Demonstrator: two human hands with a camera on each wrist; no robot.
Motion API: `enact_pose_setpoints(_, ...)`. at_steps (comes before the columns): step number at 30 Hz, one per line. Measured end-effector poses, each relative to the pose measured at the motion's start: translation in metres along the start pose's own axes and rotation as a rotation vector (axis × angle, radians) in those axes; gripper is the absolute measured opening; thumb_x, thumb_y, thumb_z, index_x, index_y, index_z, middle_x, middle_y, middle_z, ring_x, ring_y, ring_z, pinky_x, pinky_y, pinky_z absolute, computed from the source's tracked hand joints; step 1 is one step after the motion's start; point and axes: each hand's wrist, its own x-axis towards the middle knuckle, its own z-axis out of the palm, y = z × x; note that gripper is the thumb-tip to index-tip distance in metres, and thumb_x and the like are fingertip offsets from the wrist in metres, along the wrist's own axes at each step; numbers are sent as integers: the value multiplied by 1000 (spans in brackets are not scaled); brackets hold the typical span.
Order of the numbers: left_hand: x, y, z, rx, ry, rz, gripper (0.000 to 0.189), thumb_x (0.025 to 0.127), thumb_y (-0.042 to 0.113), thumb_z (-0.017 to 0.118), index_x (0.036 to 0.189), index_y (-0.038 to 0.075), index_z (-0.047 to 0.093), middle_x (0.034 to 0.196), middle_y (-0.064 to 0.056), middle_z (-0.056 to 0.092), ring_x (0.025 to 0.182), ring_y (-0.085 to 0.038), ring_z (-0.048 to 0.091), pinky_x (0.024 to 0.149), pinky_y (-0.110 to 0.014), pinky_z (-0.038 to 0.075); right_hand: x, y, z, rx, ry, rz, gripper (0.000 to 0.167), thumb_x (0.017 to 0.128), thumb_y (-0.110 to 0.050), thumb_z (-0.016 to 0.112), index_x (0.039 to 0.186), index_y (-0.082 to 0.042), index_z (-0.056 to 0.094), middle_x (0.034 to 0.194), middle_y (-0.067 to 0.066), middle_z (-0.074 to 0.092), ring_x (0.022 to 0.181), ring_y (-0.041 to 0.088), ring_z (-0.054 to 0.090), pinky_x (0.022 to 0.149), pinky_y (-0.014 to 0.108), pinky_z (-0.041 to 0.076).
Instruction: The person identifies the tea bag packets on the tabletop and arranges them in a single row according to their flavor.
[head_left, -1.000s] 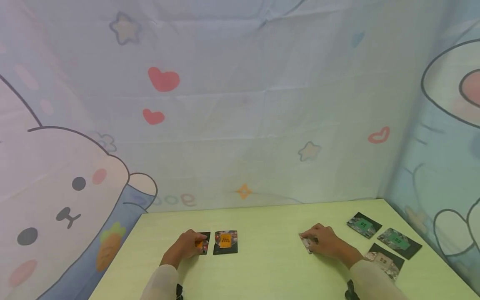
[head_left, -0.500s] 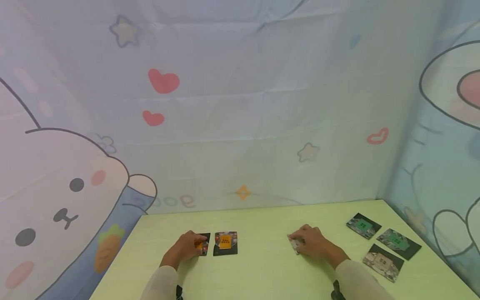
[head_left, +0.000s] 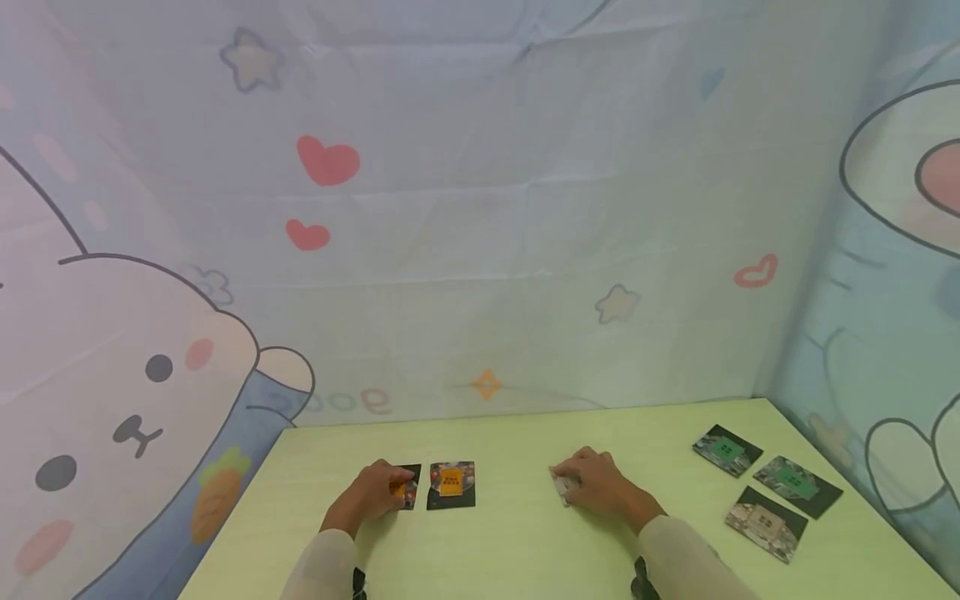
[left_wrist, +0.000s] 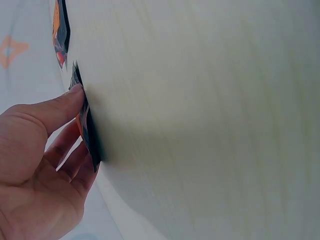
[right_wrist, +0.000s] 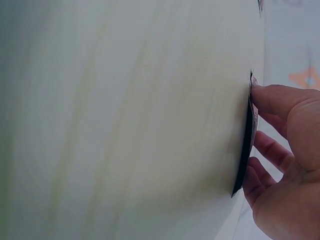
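On the left of the table, my left hand [head_left: 367, 492] grips a dark sachet with an orange label [head_left: 409, 493], hiding part of it. The left wrist view shows the thumb at one edge of this sachet [left_wrist: 86, 125] and the fingers along the other side. Just right of it lies a second orange-labelled sachet [head_left: 452, 501]. Right of the table's middle, my right hand [head_left: 603, 490] holds a pale-patterned sachet [head_left: 559, 485] by its edges, close over the tabletop, covering most of its face. Its dark underside faces the right wrist camera.
At the right, two green-labelled sachets [head_left: 726, 451] and one beige-labelled sachet [head_left: 766, 524] lie spread near the table's edge. A printed cloth [head_left: 450, 292] with hearts, stars and cartoon figures hangs behind and beside the pale yellow-green table [head_left: 510, 550].
My right hand has moved left with the pale sachet, away from the sachets at the right. My left hand has stayed in place with its orange-labelled sachet.
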Motion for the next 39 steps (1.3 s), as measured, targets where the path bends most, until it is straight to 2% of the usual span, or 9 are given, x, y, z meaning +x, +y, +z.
enact_pose_setpoints(10,-1,1,-1,-1,6,-4,46,86,6,79,131,11,70,119,-16,61,110,-37,61,102,-56,50,12,-19,14,-21,58,-43,36,84,-16,78,119,-9,76,113,10,69,109,29,57,87,41,35)
enact_pose_setpoints(19,-1,1,1,-17,14,-2,46,85,5,80,130,9,71,118,-16,62,108,-36,61,100,-55,51,24,-40,34,44,67,55,38,82,-11,74,120,-11,76,116,13,65,98,26,50,82,41,35)
enact_pose_setpoints(26,1,-3,4,-4,29,5,46,84,5,80,129,9,72,117,-16,62,107,-35,61,100,-55,51,34,-60,44,0,94,17,38,83,-13,69,119,-10,76,111,12,67,99,25,53,84,44,36)
enact_pose_setpoints(35,1,-3,6,-21,25,4,46,84,6,81,129,10,72,117,-15,62,109,-36,61,99,-55,51,42,-74,57,7,84,43,38,84,-14,69,121,-11,75,114,13,64,98,28,49,73,38,38)
enact_pose_setpoints(39,1,-3,3,-4,31,3,46,84,6,81,129,11,72,118,-15,62,109,-36,61,100,-54,51,45,-79,58,18,91,52,38,84,-15,69,122,-10,75,114,14,63,98,31,49,76,40,40)
